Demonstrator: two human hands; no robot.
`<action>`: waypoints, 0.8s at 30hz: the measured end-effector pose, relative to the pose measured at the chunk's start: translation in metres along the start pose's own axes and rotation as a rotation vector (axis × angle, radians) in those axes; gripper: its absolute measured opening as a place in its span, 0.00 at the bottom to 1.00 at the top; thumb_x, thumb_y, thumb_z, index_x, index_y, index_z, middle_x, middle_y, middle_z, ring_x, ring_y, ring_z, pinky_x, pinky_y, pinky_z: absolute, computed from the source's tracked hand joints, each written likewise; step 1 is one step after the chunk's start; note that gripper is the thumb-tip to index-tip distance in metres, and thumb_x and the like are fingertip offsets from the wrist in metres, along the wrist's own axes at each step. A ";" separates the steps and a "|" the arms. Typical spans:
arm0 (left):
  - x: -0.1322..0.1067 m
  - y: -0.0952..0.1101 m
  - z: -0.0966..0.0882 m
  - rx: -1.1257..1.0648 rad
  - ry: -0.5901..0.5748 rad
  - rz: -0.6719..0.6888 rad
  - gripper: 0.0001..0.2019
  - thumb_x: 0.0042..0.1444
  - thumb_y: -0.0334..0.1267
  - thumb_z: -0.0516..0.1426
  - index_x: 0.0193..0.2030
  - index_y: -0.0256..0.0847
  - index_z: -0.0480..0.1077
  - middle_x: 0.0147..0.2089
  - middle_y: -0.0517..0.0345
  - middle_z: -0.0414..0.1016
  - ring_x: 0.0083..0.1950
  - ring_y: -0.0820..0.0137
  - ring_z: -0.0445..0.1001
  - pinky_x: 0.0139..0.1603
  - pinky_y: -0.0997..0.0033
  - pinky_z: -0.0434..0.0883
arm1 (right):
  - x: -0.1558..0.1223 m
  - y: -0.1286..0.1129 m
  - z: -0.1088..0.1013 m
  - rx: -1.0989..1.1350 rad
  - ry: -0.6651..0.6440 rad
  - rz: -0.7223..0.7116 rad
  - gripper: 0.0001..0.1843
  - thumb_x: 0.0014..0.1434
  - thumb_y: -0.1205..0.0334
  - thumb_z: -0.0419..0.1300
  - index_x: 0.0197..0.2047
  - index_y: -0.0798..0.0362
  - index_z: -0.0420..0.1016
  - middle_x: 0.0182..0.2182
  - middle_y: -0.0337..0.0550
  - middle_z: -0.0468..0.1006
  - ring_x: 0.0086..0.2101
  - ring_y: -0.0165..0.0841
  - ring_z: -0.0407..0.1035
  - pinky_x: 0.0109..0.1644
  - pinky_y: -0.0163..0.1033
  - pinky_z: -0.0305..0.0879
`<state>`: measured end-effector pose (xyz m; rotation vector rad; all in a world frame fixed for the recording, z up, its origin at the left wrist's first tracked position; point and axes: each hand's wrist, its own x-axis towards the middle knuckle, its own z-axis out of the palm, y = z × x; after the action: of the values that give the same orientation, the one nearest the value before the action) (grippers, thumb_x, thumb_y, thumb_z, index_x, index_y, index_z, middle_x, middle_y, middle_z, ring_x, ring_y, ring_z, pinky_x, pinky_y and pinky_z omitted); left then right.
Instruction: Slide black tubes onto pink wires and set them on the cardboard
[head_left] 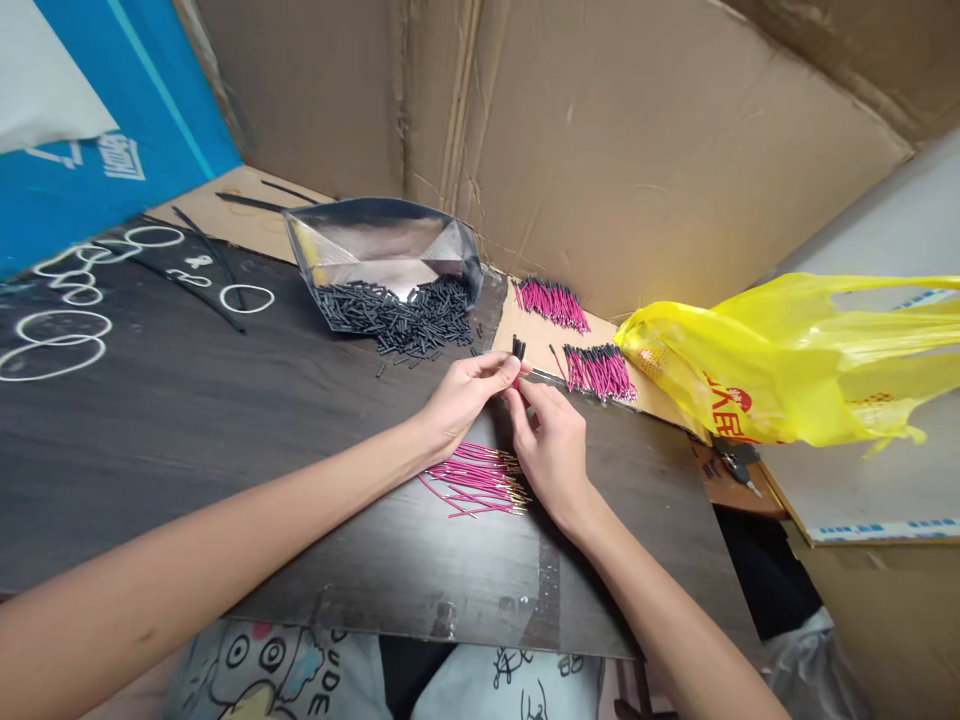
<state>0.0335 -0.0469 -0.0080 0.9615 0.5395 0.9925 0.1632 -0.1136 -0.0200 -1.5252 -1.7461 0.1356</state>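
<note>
1. A few black-tipped wires [518,347] are pinched between thumb and fingers of the left hand [476,390], above the middle of the dark table [300,400].
2. The fingertips of the right hand [553,435] are brought close below them; whether anything is grasped there cannot be told.
3. Loose pink wires [480,478] are laid on the near side of the hands, gold-coloured ends to the right.
4. On the far left of the hands, short black tubes [427,310] are heaped in and spilled out of an open silver-lined bag [382,245].
5. On the far right, pink wires with black ends are gathered on a cardboard strip [534,332], whose right end is crowded by a yellow plastic bag [780,360].
6. The far side is closed off by a cardboard wall [637,150].
7. The lower ends of the held wires are hidden by fingers, and part of the loose pile is covered by the left wrist. The yellow bag is cut off at the right edge.
8. Two gathered groups, one loose pile, at least six white loops [247,298] and at least four dark rods [210,255] are counted; single wires and tubes are too many to count.
</note>
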 end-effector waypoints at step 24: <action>0.007 -0.001 -0.012 0.107 0.055 0.054 0.23 0.63 0.45 0.60 0.61 0.37 0.75 0.49 0.45 0.78 0.48 0.64 0.75 0.38 0.70 0.73 | 0.053 0.025 -0.020 -0.209 0.158 0.012 0.16 0.72 0.58 0.55 0.56 0.53 0.79 0.45 0.50 0.83 0.42 0.38 0.77 0.50 0.40 0.69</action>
<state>0.0277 -0.0361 -0.0145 1.0515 0.6203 1.0487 0.1976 -0.0690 0.0050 -1.6476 -1.6657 -0.1621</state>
